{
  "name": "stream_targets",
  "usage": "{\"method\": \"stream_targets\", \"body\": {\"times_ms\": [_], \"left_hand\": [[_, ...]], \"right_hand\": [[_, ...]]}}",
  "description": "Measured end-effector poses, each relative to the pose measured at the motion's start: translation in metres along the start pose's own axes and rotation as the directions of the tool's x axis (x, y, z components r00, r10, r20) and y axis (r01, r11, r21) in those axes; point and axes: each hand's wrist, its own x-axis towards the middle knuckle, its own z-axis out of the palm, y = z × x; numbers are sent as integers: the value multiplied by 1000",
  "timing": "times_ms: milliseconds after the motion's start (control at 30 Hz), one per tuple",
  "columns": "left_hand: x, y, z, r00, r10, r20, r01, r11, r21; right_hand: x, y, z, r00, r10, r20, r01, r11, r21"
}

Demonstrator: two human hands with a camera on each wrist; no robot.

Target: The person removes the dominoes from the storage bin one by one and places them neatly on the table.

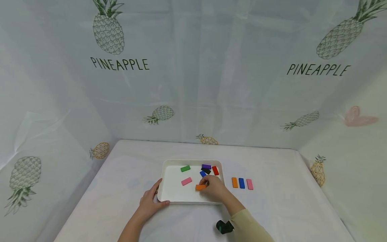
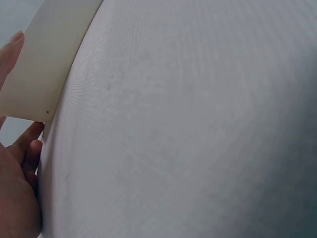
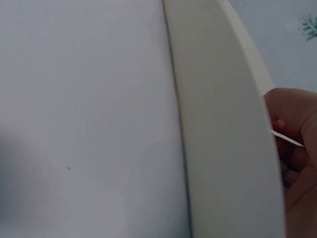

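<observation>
On the table is a shallow white tray [image 1: 178,202]. My left hand [image 1: 148,203] holds the tray's near left corner, fingers along the left side and thumb at the front edge. In the left wrist view, this hand [image 2: 17,183] meets the tray's outer wall [image 2: 54,54]. My right hand [image 1: 214,188] reaches over the front edge and pinches an orange block [image 1: 200,187] inside the tray. The tray wall [image 3: 223,124] hides that block in the right wrist view. Near it are a blue block [image 1: 203,173] and a pink block [image 1: 186,181].
Also in the tray are green [image 1: 185,168], purple [image 1: 206,166], black [image 1: 206,171] and red [image 1: 215,170] blocks. Right of it, orange [image 1: 234,182], blue [image 1: 241,183] and pink [image 1: 249,184] blocks stand in a row. A black device [image 1: 224,227] is beside the right sleeve.
</observation>
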Motion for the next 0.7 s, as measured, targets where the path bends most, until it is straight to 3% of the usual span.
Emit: {"method": "stream_targets", "body": {"times_ms": [300, 700], "left_hand": [[1, -1, 1, 1000, 10, 6, -10, 1000, 21], [-1, 6, 0, 999, -27, 30, 27, 1000, 15]], "right_hand": [[-24, -8, -23, 990, -140, 35, 138, 989, 48], [-47, 5, -42, 991, -99, 88, 79, 974, 212]]}}
